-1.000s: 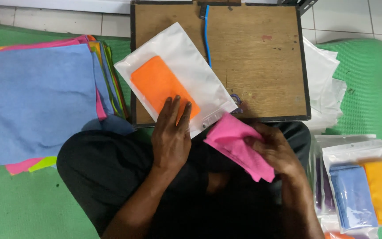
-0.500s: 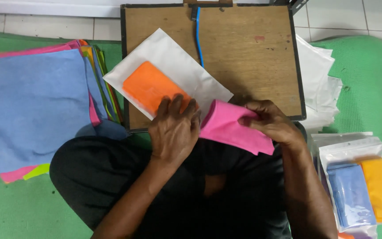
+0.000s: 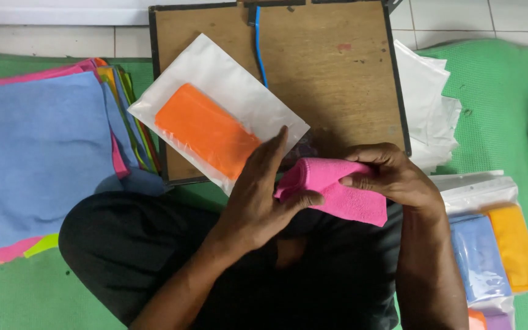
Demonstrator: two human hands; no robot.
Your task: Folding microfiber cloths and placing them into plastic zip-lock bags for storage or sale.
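A person's right hand (image 3: 392, 177) and left hand (image 3: 263, 195) close their fingers on a folded pink cloth (image 3: 334, 188) above the lap. Just beside it, a clear bag (image 3: 227, 85) holding an orange cloth (image 3: 206, 129) lies on the wooden tabletop (image 3: 331, 79), the left fingertips touching the bag's mouth.

Fuzzy pink cloth (image 3: 337, 189), glossy plastic pouch (image 3: 227, 91), scuffed matt wooden board (image 3: 331, 79)

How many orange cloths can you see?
2, maybe more hidden. One orange cloth lies inside the clear bag on the wooden board; another sits bagged at far right.
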